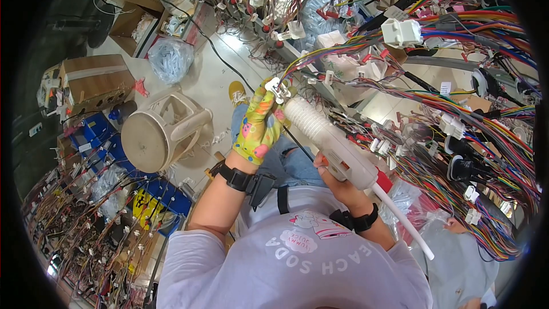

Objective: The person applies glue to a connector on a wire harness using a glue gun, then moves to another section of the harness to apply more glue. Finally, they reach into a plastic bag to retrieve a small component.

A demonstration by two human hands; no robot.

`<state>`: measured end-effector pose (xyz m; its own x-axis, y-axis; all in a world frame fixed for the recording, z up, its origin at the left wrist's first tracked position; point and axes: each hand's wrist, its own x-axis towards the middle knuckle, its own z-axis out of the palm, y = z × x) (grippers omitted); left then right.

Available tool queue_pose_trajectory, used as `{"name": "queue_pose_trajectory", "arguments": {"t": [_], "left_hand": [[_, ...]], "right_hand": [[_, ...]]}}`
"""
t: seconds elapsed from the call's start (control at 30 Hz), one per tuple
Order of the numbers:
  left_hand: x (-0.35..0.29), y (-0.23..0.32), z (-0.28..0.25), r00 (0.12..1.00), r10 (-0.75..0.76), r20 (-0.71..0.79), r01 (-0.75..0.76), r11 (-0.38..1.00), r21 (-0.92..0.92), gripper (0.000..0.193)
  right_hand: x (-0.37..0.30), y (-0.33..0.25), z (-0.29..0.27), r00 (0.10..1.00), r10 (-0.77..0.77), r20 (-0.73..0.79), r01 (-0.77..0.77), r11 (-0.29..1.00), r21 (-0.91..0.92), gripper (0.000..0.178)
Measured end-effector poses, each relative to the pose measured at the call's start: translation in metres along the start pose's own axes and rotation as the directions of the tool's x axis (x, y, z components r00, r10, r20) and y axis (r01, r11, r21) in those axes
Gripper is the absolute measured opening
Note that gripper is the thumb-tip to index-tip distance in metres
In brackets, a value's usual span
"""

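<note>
My left hand [255,127], in a yellow patterned glove, is closed on a white plastic connector [278,88] with thin coloured wires running off to the upper right. In my right hand [338,186] is a white glue gun [331,140] with a ribbed front section. A white glue stick [405,221] sticks out of its rear, toward the lower right. The gun's front end points at the connector and is very close to it; I cannot tell whether they touch. My right fingers wrap the gun's underside, partly hidden by its body.
Dense wire bundles [480,97] with white connectors hang at the upper right. A beige plastic stool [145,142] lies tipped at left, near a cardboard box [97,77] and a clear bag [171,60]. More wire harnesses [80,234] fill the lower left. A black cable [223,60] crosses the floor.
</note>
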<state>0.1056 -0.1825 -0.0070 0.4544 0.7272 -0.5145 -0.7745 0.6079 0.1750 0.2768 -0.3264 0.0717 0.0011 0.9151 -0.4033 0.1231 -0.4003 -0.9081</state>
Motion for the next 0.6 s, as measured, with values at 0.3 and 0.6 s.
{"name": "queue_pose_trajectory", "arguments": {"t": [0.3,0.6], "left_hand": [[-0.0024,0.0013,0.0006,1.000,-0.025,-0.015,0.024,0.999,-0.026,0.043],[-0.0013,0.0014,-0.0006,1.000,-0.017,-0.003,0.016,0.999,-0.034,0.044]], "right_hand": [[0.0024,0.0003,-0.0006,0.999,-0.018,-0.030,0.014,0.994,-0.107,0.025],[0.0016,-0.0008,-0.0012,1.000,-0.009,-0.028,0.007,0.996,-0.088,0.022]]}}
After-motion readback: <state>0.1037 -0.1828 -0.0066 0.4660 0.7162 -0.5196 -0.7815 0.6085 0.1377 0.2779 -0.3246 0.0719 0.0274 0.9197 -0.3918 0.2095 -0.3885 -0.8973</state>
